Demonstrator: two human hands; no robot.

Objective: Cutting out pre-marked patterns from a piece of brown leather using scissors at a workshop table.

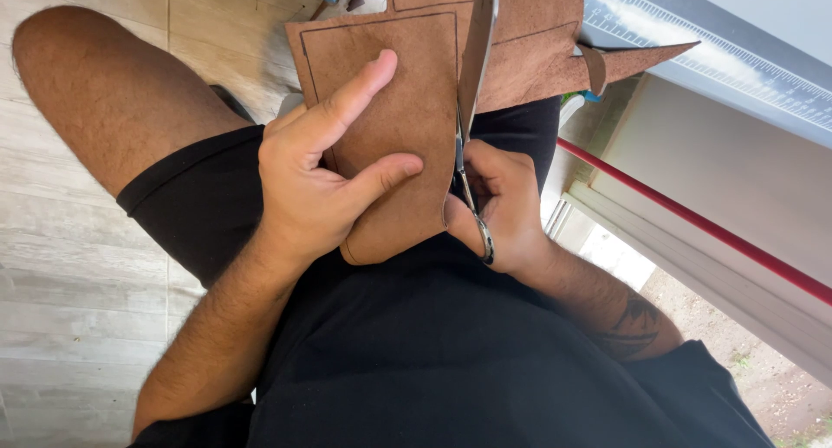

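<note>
A brown leather sheet (407,93) with dark drawn outlines lies over my lap. My left hand (316,175) pinches its near left part, thumb and forefinger spread on top of it. My right hand (503,201) grips a pair of metal scissors (475,84) by the handles. The long blades point away from me and run along a drawn line, with the leather split on either side of them.
I sit in black shorts and a black shirt, my bare knee (95,84) at upper left over a pale plank floor (69,292). A grey ruled cutting mat (737,67) and a table edge with a red strip (693,227) stand at right.
</note>
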